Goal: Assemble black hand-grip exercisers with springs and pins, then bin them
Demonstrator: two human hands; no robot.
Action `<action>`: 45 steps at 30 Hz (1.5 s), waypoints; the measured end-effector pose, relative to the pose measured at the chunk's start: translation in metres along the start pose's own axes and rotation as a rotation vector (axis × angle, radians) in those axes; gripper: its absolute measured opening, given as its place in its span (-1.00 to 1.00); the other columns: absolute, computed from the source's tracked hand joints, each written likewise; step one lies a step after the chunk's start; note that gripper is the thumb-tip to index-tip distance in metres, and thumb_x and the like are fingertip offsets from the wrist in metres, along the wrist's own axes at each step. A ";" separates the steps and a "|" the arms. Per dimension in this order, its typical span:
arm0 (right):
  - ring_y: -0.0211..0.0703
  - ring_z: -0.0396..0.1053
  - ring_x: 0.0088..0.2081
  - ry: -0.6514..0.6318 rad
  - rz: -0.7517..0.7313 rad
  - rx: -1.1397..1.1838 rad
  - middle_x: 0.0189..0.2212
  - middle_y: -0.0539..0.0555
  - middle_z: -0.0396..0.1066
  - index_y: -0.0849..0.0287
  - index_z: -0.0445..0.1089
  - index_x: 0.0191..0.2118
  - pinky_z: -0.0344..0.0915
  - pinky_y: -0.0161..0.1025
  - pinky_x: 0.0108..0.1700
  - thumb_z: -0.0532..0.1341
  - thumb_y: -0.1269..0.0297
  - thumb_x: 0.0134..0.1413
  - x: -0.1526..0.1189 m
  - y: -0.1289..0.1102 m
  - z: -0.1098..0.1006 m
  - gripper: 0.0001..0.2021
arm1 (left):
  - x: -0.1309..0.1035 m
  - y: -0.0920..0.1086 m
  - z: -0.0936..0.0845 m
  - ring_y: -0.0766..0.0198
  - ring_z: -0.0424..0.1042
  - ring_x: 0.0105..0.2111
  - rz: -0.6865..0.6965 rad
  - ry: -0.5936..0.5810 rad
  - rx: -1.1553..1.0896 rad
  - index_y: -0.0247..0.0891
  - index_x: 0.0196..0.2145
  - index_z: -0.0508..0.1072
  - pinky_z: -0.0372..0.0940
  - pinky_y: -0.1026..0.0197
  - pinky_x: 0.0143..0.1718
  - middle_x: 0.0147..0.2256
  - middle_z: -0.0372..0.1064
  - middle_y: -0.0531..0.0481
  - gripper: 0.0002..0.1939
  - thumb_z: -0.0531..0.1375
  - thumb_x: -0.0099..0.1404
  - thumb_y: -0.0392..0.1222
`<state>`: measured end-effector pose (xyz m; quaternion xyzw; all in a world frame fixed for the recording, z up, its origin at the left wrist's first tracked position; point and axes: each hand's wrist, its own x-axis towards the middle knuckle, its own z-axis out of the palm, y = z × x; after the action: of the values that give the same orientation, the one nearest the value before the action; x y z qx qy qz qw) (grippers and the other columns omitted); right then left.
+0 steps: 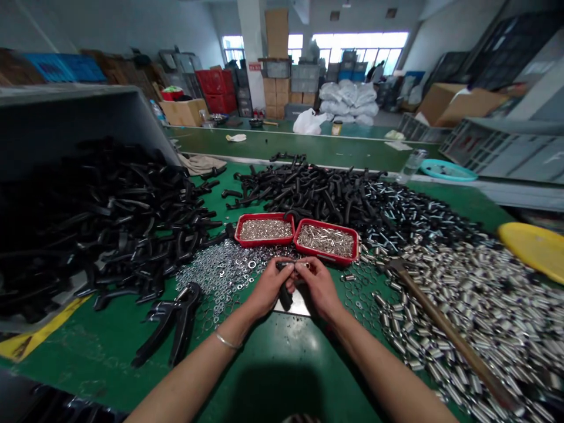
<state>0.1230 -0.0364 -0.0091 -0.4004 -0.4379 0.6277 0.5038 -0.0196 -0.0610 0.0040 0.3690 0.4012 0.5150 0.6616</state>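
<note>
Both my hands meet at the middle, just in front of two red trays. My left hand [269, 286] is closed round a black handle part [285, 298], whose lower end hangs below the fingers. My right hand [321, 288] pinches a small shiny metal piece [304, 266] against the top of that part. Beneath the hands lies a pale metal plate [296, 304]. The left red tray [238, 230] holds tiny metal pieces; the right red tray [355, 245] holds small pins. Washers [229, 270] are spread to the left of my hands, thin rings [359, 288] to the right.
A hammer [453, 338] lies across silver cylinders [497, 305] at right. Assembled black tools [170, 323] lie at left, beside a grey bin [150, 117] of black parts. More black parts [308, 188] are heaped behind the trays. A yellow lid [535, 249] is far right.
</note>
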 end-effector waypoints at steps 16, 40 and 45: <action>0.03 0.37 -0.13 0.082 -0.084 -1.543 -0.17 0.20 0.37 0.12 0.42 -0.15 0.27 -0.18 -0.18 0.20 0.24 0.23 -0.042 -0.026 -0.123 -0.87 | 0.017 0.006 0.019 0.43 0.31 -0.56 0.072 0.132 0.006 -0.23 -0.23 0.33 0.23 0.36 -0.50 -0.38 0.48 0.01 -0.68 0.20 0.28 0.09; -0.28 0.41 -0.45 -0.053 0.307 0.092 -0.37 0.05 0.49 0.15 0.48 -0.26 0.44 -0.29 -0.34 0.42 0.11 0.02 -0.007 -0.028 -0.012 -0.74 | 0.026 -0.002 0.013 0.08 0.36 -0.07 0.449 0.214 0.689 -0.21 -0.17 0.35 0.21 0.03 0.06 -0.16 0.37 -0.13 -0.79 0.00 0.45 -0.07; -0.08 0.47 -0.32 0.022 -0.161 -0.490 -0.29 0.05 0.52 0.02 0.50 -0.17 0.42 -0.09 -0.17 0.35 0.12 0.11 -0.014 -0.028 -0.015 -0.81 | 0.024 0.000 0.016 0.15 0.41 -0.10 0.378 0.147 0.541 -0.19 -0.11 0.38 0.24 0.12 0.03 -0.16 0.43 -0.07 -0.76 0.02 0.45 -0.03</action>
<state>0.1475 -0.0452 0.0142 -0.4809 -0.6021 0.4564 0.4449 -0.0015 -0.0386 0.0064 0.5611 0.4944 0.5285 0.4018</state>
